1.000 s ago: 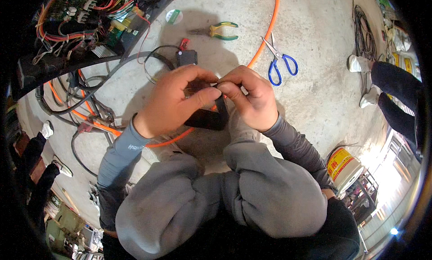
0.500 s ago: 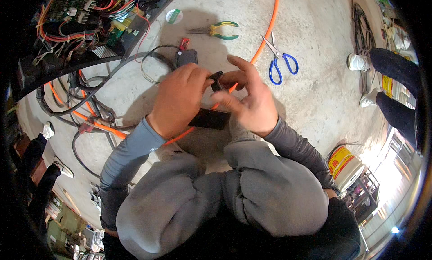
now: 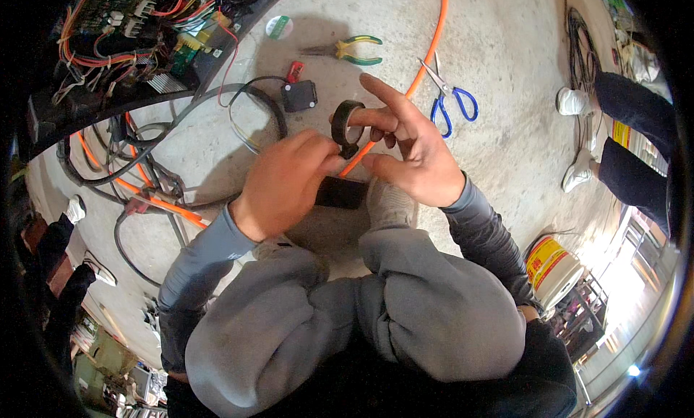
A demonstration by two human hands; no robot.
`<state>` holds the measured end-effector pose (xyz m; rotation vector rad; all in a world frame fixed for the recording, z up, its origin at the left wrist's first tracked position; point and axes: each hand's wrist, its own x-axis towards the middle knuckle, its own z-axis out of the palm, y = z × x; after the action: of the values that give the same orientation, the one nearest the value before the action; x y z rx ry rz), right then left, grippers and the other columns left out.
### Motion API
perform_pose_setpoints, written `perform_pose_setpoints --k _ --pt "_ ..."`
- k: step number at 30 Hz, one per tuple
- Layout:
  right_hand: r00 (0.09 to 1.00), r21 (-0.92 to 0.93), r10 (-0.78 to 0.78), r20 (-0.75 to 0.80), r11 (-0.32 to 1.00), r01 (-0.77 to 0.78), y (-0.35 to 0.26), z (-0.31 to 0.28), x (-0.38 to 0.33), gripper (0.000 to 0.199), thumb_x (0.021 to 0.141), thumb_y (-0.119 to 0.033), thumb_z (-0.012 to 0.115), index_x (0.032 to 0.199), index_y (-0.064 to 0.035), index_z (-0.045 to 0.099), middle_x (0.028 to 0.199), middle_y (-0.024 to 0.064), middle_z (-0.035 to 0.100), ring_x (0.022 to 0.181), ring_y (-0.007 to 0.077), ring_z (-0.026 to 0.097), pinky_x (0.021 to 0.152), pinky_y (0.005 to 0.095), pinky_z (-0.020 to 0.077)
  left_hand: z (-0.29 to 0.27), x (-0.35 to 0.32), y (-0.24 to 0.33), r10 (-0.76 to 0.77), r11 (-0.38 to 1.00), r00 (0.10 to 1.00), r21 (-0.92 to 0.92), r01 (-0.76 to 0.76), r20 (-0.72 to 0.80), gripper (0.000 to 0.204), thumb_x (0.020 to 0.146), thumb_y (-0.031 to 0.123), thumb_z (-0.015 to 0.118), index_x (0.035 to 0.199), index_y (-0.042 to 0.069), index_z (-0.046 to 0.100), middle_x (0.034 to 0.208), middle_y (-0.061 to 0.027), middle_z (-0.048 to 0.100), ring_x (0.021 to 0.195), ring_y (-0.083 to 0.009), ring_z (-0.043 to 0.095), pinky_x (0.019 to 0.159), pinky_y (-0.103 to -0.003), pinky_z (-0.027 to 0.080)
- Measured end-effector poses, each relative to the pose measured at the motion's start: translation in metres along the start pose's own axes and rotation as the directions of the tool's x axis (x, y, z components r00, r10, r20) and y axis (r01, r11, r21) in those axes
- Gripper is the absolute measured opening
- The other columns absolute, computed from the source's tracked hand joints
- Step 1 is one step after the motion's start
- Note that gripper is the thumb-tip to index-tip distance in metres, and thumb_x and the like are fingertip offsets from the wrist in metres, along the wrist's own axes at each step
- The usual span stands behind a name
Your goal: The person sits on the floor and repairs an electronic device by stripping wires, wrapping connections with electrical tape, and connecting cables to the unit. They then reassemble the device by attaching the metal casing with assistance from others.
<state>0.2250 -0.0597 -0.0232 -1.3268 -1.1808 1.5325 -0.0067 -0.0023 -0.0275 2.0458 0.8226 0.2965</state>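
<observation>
A roll of black tape (image 3: 347,123) sits on a finger of my right hand (image 3: 412,154), whose other fingers are spread. My left hand (image 3: 285,179) pinches something small just below the roll, likely the tape's free end; what it grips is hidden by the fingers. Both hands hover over a black flat piece (image 3: 341,193) and an orange cable (image 3: 426,56) on the concrete floor. My knees in grey trousers fill the lower part of the view.
Blue-handled scissors (image 3: 452,100), green-handled pliers (image 3: 347,50), a small black box (image 3: 299,96) and a red part (image 3: 294,71) lie on the floor ahead. An open panel with circuit boards and wires (image 3: 137,27) is at upper left. Another person's legs (image 3: 622,121) are at right, a bucket (image 3: 553,262) at lower right.
My hands were closed together on the black piece; they have now lifted and parted, with the tape roll raised on my right finger and that hand's fingers spread.
</observation>
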Motion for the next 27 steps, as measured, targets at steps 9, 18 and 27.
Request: perform_pose_setpoints --k 9,18,27 --pt "0.976 0.056 -0.073 -0.205 0.995 0.086 -0.016 0.003 -0.011 0.062 0.096 -0.017 0.069 0.15 0.0027 0.047 0.091 0.0067 0.064 0.085 0.0168 0.063 0.082 0.0293 0.0489 0.007 0.019 -0.02 0.009 1.0 0.995 0.006 -0.008 -0.101 0.017 0.099 0.013 0.064 0.112 0.002 0.065 0.096 -0.013 0.066 0.085 -0.0325 0.065 0.075 -0.04 0.052" --pt "0.93 -0.498 -0.348 0.113 0.79 0.357 -0.013 0.003 0.004 0.037 0.089 -0.008 0.076 0.124 -0.0014 0.071 0.089 0.0101 0.068 0.079 0.0254 0.061 0.078 0.0353 0.048 -0.026 0.006 -0.02 -0.162 0.696 0.922 -0.622 0.359 0.352 0.017 0.107 0.017 0.057 0.115 0.003 0.061 0.086 0.0007 0.058 0.076 -0.0074 0.053 0.069 -0.025 0.046" --pt "0.939 -0.42 -0.339 -0.059 0.862 0.285 -0.005 0.023 0.004 0.015 0.089 -0.014 0.076 0.101 -0.0046 0.075 0.083 0.0141 0.069 0.079 0.0358 0.064 0.072 0.0462 0.0492 -0.021 -0.001 0.005 -0.036 0.993 0.999 -0.113 0.033 -0.021 0.025 0.097 0.017 0.07 0.115 0.001 0.064 0.1 -0.0141 0.069 0.095 -0.0317 0.068 0.084 -0.041 0.053"
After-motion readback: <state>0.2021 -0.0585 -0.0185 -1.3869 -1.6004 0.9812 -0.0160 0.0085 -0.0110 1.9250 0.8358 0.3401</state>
